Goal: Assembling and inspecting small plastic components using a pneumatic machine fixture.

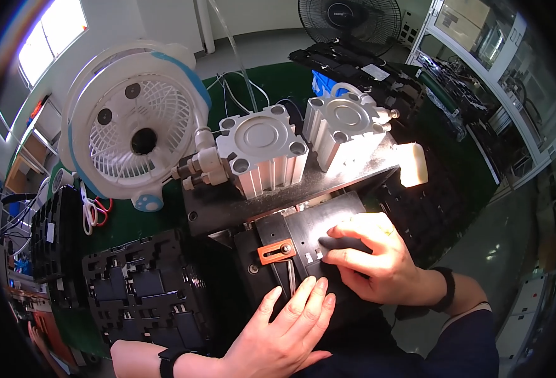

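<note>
My left hand (pixel 290 327) lies with its fingers stretched out over the near edge of a black fixture plate (pixel 328 217). Its fingertips are beside a thin metal rod (pixel 292 277). An orange slotted clamp piece (pixel 276 251) is fastened to the plate with a screw, just beyond those fingers. On the plate's right half, my right hand (pixel 379 258) has thumb and forefinger closed in a pinch. Something dark shows between them, too shaded to name. Small light metal tabs (pixel 314 256) show on the plate by the right thumb.
Two silver pneumatic cylinders (pixel 262 148) stand on a black block behind the plate. A white fan (pixel 142 126) is at the left, with scissors (pixel 92 211) nearby. Black moulded trays (pixel 146 290) lie at left. A cream block (pixel 411 164) sits at right; black parts (pixel 360 69) are piled behind.
</note>
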### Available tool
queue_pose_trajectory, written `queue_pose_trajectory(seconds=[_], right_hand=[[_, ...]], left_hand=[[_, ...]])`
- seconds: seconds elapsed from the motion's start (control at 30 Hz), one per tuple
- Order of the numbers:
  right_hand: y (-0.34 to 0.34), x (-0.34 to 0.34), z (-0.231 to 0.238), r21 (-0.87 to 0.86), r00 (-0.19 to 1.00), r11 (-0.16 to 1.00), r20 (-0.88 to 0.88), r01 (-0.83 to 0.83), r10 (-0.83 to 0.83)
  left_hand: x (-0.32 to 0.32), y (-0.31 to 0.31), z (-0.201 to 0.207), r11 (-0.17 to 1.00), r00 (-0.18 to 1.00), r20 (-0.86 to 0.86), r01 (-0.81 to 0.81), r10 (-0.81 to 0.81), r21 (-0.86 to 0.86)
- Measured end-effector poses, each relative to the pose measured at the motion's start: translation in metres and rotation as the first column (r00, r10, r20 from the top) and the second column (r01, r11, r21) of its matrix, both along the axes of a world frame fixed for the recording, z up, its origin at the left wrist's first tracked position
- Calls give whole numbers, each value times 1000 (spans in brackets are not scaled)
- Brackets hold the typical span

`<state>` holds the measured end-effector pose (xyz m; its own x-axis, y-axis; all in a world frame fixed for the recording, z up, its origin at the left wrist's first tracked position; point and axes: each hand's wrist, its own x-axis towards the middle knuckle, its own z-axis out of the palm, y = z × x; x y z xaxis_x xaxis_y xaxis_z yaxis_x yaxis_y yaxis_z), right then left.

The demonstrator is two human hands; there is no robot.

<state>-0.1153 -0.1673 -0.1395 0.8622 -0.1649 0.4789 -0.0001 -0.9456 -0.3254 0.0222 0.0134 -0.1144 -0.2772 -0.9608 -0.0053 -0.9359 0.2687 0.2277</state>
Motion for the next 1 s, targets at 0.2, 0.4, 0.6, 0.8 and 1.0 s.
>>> queue_pose_trajectory(seconds=[0.2,0.4,0.6,0.8,1.0], right_hand=[[4,4,2,-96,994,990,-35,104,-108],[20,-22,6,-51,982,980,7,191,-191],[40,-35,14,440,979,885,-194,149,-68],[7,-12,9,159,993,983,-92,91,-77],[1,-5,0,16,995,1000,-94,27,-25]], left_hand=[[-1,-1,0,1000,997,-73,-7,8,7],[1,1,0,999,987,-155,-35,36,12],[2,-1,5,999,995,-93,-32,34,22],[5,-1,-7,994,997,-77,-35,27,-105],[1,-1,3,999,992,-119,-36,37,11]])
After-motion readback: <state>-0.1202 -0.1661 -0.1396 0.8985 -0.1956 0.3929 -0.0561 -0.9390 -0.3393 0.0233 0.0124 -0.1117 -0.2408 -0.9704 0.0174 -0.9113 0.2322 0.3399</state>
